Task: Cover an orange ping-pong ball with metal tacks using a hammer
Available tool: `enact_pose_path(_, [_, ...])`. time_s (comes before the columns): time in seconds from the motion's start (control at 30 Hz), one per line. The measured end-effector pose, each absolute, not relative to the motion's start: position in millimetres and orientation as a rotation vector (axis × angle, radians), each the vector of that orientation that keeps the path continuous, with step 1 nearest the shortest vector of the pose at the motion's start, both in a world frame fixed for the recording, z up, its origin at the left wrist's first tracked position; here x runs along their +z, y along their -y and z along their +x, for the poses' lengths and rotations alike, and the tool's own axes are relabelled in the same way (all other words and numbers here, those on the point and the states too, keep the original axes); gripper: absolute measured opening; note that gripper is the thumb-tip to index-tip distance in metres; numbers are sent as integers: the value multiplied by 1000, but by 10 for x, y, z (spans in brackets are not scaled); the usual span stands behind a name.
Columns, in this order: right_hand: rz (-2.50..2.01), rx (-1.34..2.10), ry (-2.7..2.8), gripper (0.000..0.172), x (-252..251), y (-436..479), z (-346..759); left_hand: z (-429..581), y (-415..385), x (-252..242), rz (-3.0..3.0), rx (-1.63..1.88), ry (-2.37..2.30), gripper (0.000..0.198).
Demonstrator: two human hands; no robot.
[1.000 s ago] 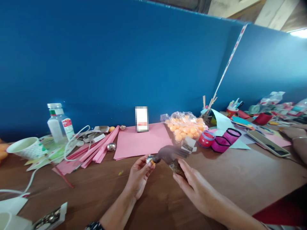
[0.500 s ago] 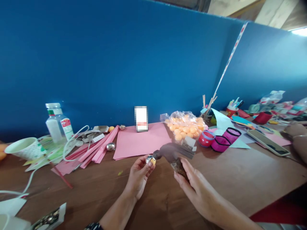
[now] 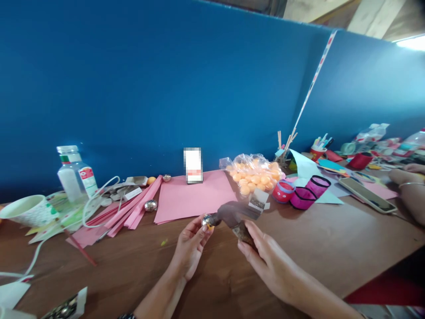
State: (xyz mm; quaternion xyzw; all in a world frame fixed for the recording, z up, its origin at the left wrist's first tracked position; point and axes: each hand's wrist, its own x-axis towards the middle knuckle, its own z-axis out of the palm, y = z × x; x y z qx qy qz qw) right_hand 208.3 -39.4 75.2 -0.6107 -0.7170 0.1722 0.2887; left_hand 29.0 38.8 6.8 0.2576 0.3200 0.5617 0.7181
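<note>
My left hand [image 3: 190,248] pinches a small ball [image 3: 207,221], orange and partly wrapped in silver foil, between its fingertips just above the brown table [image 3: 332,248]. My right hand [image 3: 270,261] grips the wooden handle of a small hammer [image 3: 236,212]. The dark hammer head points left and its face touches the ball.
Pink paper sheets [image 3: 195,197], a bag of orange balls [image 3: 254,175], pink and red paper cups [image 3: 303,195], a loose foil ball [image 3: 151,205], a bottle [image 3: 71,175], a paper cup [image 3: 28,210] and a white cable lie behind. Another person's arm [image 3: 410,190] and a phone [image 3: 367,194] are at right.
The hammer head lifted slightly and came back down onto the foil ball. The view has drifted a little rightward. My left hand keeps hold of the ball.
</note>
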Motion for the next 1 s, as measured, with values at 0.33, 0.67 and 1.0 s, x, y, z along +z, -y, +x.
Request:
enact_pose_path(0.33, [-1631,531,1831,33,801,391,2091,283,-377,63,611,1204,-661,38])
enact_pose_path(0.67, [-1655,692,1705,32,784,376,2131,292,-359,105,626,1137,-597,39])
enact_pose_path(1.0, [-1674,557,1792,40,769,429,2116,269,-395,53,563,1205,-685,36])
